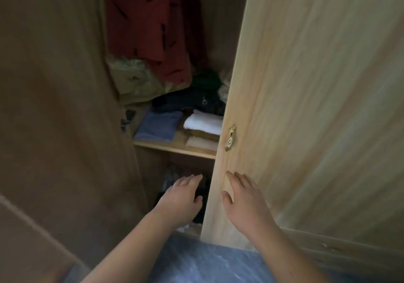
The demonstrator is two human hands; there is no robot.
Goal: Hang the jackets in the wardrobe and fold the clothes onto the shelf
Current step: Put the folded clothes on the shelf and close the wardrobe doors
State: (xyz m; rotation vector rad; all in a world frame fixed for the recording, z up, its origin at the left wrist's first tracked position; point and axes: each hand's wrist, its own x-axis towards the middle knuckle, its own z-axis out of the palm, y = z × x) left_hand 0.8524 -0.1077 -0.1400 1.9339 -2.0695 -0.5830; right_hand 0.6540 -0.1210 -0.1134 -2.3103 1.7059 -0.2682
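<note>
A red jacket with dark marks [150, 27] hangs inside the wardrobe at the top. Below it the wooden shelf [175, 147] carries a folded blue garment [158, 125], a folded white one [204, 123] on a small stack, and dark clothes [188, 101] behind. My right hand [244, 197] lies flat and open against the light wooden right door [306, 108], near its inner edge. My left hand [181, 197] is open, fingers apart, held in the gap in front of the lower compartment, holding nothing.
The left door [61, 108] stands open in shadow. A brass keyhole plate [230, 137] sits on the right door. A crumpled greenish bag [133, 79] lies under the jacket. Dark items fill the lower compartment [175, 178]. Grey marbled floor [207, 265] is below.
</note>
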